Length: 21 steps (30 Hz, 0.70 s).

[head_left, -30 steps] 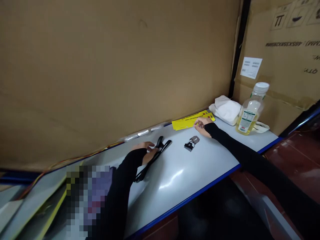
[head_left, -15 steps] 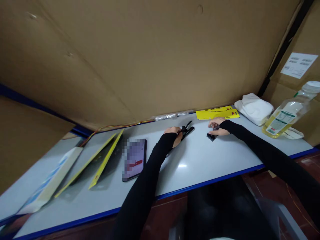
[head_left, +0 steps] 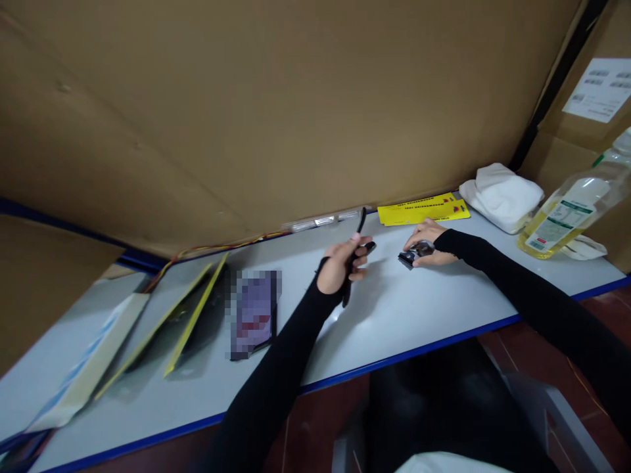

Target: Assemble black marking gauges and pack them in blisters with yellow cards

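My left hand (head_left: 340, 263) is closed around a black tool with slim handles (head_left: 363, 222), raised a little over the table. One handle points up past my thumb and another dark end sticks out below my fingers; my hand hides the middle of it. To the right, my right hand (head_left: 428, 243) rests low at the tabletop, its fingers closed on a small dark, flat-edged piece (head_left: 407, 259). Something shiny shows between thumb and fingers, too small to make out. Just behind that hand lie yellow cards (head_left: 421, 213) with black print.
A phone (head_left: 254, 315) and clear packs with yellow edges (head_left: 197, 315) lie left, beside a long white box (head_left: 93, 368). A white cloth bundle (head_left: 503, 197) and a bottle of yellow liquid (head_left: 557, 217) stand right. Cardboard (head_left: 296, 118) walls the table's back.
My left hand has lifted and turned with the black tool, so its handle now points more upward. My right hand has tipped the small dark piece slightly, showing more of it. The view has shifted slightly.
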{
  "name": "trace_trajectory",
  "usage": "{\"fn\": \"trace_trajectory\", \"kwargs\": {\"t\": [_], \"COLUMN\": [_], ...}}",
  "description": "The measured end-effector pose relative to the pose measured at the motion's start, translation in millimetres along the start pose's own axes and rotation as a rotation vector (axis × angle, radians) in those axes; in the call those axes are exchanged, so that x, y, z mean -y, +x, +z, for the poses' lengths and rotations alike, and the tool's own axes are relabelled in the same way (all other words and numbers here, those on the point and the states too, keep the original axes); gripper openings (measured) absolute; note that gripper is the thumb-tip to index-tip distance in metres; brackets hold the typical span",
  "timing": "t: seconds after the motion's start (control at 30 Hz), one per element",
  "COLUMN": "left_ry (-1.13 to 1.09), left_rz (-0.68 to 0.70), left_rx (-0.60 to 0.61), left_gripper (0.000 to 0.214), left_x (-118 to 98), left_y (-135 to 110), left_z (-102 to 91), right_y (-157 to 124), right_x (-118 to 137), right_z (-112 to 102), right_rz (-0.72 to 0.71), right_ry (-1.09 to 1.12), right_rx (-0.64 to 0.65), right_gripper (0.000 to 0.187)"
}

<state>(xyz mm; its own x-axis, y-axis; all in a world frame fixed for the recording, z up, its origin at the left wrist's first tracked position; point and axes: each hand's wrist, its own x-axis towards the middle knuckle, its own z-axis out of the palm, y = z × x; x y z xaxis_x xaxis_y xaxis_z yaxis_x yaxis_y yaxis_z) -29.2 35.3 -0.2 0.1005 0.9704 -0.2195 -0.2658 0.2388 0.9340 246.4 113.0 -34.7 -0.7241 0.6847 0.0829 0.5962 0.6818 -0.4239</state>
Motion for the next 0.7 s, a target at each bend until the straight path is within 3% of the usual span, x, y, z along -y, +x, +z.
{"fn": "trace_trajectory", "kwargs": {"t": [0.13,0.27,0.4,0.57,0.7], "left_ry": [-0.119,-0.115,-0.122,-0.141,-0.148], "left_rz": [-0.094,-0.111,-0.113,-0.088,-0.059], "left_rx": [0.241,0.391,0.327,0.208,0.167], "left_gripper": [0.053,0.057,0.056,0.048,0.045], "left_x": [24,46,53,54,56], "left_y": [-22,-30,-21,-11,-9], "left_z": [31.2,42.7,38.8,31.6,31.5], "right_y": [9,8,2,-4,-15], "right_x": [-1,5,25,59,97], "right_z": [8,9,7,4,-13], "right_rz": [0.014,-0.006,0.054,0.084,0.075], "right_ry": [-0.033,-0.011,0.151,0.43,0.602], "right_rx": [-0.037,-0.108,-0.254,-0.306,-0.454], "right_gripper": [0.039,0.037,0.031,0.029,0.036]}}
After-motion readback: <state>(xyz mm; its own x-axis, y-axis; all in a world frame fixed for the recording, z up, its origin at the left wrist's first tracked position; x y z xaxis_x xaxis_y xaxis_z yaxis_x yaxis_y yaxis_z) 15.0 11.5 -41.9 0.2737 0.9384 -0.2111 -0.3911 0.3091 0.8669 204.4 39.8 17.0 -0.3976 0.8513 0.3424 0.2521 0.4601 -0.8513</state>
